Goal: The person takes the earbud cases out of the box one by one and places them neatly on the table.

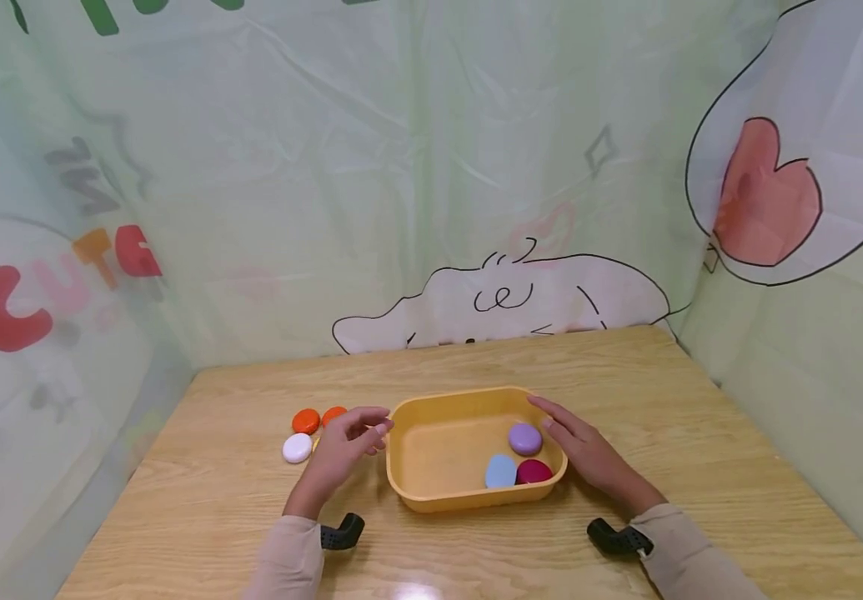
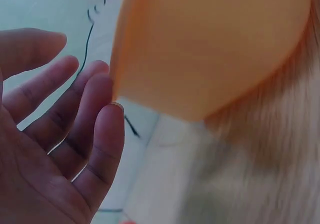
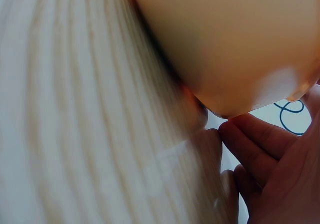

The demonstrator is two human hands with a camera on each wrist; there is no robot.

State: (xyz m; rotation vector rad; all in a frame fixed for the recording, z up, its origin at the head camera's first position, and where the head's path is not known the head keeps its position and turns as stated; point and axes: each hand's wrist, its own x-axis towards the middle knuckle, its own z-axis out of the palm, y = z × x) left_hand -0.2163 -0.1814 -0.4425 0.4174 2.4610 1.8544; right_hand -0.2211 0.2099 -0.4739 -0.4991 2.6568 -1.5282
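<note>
A yellow-orange plastic tray [image 1: 431,503] sits on the wooden table. Inside it, toward the right end, lie a purple disc [image 1: 524,438], a light blue disc [image 1: 501,472] and a dark red disc [image 1: 534,472]. At the tray's left end is my left hand [image 1: 346,446], its fingers loosely bent and the fingertips at the rim. Seen from the left wrist, that hand's thumb [image 2: 30,48] stands apart from the tray wall. My right hand [image 1: 589,454] lies along the right end, fingers extended; from the right wrist, its fingertips [image 3: 232,129] meet the tray's outer wall.
Left of the tray, partly behind my left hand, are two orange discs [image 1: 306,421], a white disc [image 1: 298,448] and a mostly hidden yellow one [image 1: 316,443]. Printed cloth [image 1: 288,208] hangs behind and beside the table [image 1: 198,492].
</note>
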